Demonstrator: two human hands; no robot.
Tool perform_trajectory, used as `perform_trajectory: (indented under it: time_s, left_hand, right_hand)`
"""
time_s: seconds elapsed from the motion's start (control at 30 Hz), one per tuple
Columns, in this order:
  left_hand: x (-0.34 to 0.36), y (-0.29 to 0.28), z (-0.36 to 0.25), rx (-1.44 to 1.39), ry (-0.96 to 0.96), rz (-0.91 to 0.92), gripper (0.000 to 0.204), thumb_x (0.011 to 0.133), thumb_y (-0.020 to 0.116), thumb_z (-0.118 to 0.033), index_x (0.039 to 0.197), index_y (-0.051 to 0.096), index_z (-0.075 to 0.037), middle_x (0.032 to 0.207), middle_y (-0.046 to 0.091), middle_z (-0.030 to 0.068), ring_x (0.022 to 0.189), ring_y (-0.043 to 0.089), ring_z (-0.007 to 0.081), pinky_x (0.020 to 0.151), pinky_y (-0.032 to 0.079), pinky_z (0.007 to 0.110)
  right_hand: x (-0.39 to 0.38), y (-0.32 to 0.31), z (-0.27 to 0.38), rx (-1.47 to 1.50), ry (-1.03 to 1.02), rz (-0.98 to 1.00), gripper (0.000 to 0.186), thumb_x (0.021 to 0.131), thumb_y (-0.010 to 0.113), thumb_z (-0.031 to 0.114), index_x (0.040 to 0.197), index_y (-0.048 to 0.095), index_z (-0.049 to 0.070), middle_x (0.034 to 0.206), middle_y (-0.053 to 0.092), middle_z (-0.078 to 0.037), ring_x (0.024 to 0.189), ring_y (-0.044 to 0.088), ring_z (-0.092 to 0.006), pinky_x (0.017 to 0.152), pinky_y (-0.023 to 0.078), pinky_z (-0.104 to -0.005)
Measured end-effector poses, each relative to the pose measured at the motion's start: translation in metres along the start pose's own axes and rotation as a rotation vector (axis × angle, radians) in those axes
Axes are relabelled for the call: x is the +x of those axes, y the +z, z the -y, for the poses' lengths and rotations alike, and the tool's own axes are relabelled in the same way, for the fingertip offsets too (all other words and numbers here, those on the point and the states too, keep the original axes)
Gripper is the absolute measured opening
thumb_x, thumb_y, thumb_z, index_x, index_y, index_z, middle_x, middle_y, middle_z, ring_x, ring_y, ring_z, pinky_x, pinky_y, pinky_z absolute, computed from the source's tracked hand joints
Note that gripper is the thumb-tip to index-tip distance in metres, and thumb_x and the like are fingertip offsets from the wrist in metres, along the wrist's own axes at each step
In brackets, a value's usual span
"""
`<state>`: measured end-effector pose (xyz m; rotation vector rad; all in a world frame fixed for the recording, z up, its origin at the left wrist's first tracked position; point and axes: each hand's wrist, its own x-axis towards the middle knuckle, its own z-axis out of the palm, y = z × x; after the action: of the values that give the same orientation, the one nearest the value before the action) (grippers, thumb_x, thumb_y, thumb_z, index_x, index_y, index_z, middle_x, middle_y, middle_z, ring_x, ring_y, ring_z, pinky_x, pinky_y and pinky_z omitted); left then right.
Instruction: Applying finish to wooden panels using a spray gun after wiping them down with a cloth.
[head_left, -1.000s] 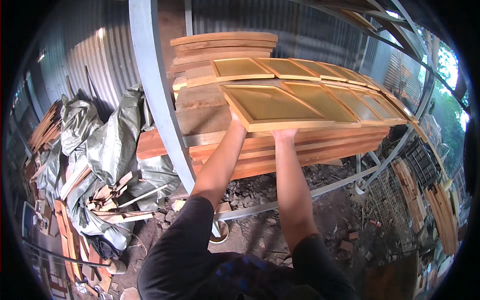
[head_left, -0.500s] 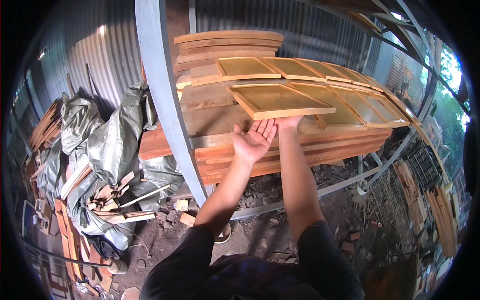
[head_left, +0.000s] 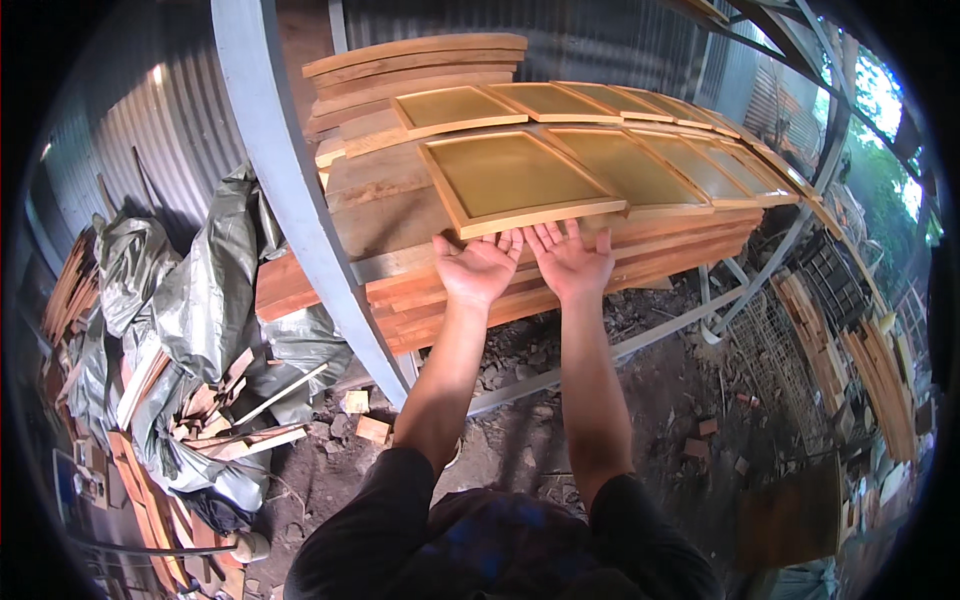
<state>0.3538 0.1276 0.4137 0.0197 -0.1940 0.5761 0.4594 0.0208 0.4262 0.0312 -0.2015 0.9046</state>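
A yellow panel in a light wooden frame (head_left: 524,175) lies at the near left end of two rows of similar panels on stacked boards. My left hand (head_left: 475,268) is palm up with fingers extended, its fingertips at the frame's front edge. Beside it my right hand (head_left: 573,268) is also palm up and open, fingertips touching or just below that edge. I cannot tell whether they bear any of the frame's weight. A stack of reddish planks (head_left: 660,262) lies beneath the frames.
A pale metal post (head_left: 265,160) stands just left of the stack, with grey sacks (head_left: 200,300) and wood scraps beyond. A low metal rail (head_left: 640,340) runs below over rubble-strewn ground. Corrugated walls (head_left: 130,120) stand behind; a black crate (head_left: 840,275) and timber offcuts are at right.
The front left frame has settled back in line with its row. My left hand, earlier under its left side, moved to the front edge; my right hand slid out from beneath it.
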Motion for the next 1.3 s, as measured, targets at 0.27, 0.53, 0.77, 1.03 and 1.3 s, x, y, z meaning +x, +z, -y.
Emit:
perform_trajectory:
  time_s: [0.27,0.53,0.77,1.03,1.3]
  left_hand:
    - [-0.005,-0.003,0.002,-0.165,0.082,-0.085,0.084,0.093,0.028,-0.077,0.126,0.048,-0.002,0.133,0.057,0.0127,0.128,0.048,0.0288,0.112,0.031,0.049]
    - [-0.01,0.004,0.017,-0.11,0.179,-0.14,0.094,0.092,0.022,-0.078,0.144,0.037,-0.001,0.152,0.046,0.0098,0.15,0.027,0.0255,0.122,-0.009,0.052]
    - [-0.053,-0.035,0.017,-0.073,0.149,-0.204,0.092,0.093,0.018,-0.077,0.146,0.036,-0.004,0.151,0.045,0.0111,0.154,0.011,0.0239,0.121,-0.013,0.054]
    - [-0.32,-0.289,0.109,0.478,-0.632,-0.454,0.059,0.093,0.047,-0.065,0.127,0.058,-0.018,0.138,0.057,0.0033,0.131,0.046,0.0238,0.11,0.032,0.047]
    - [-0.659,-0.387,0.219,1.279,-1.66,-0.301,0.035,0.096,0.056,-0.053,0.109,0.06,-0.021,0.099,0.064,-0.0022,0.094,0.058,0.0142,0.084,0.047,0.036]
  right_hand:
    - [-0.075,-0.06,0.028,-0.127,0.049,-0.08,0.081,0.099,0.041,0.063,0.153,0.032,0.005,0.158,0.029,-0.022,0.148,0.027,-0.0361,0.122,0.022,-0.0504]
    - [-0.228,-0.169,0.073,-0.05,-0.073,-0.387,0.069,0.097,0.051,0.059,0.147,0.045,0.011,0.149,0.046,-0.014,0.133,0.048,-0.0332,0.11,0.039,-0.0534]
    - [-0.485,-0.276,0.043,-0.113,-0.035,-0.582,0.056,0.097,0.051,0.056,0.13,0.062,0.013,0.133,0.061,-0.012,0.121,0.056,-0.0328,0.102,0.043,-0.0515]
    - [-0.782,-0.303,-0.04,-0.151,-0.029,-0.717,0.042,0.1,0.051,0.045,0.111,0.066,0.008,0.099,0.069,-0.013,0.089,0.066,-0.0309,0.074,0.054,-0.0386]
    - [-0.989,-0.241,-0.097,-1.059,-0.447,-1.389,0.043,0.096,0.066,0.033,0.126,0.064,0.004,0.095,0.067,-0.002,0.078,0.059,-0.0096,0.067,0.049,-0.0267]
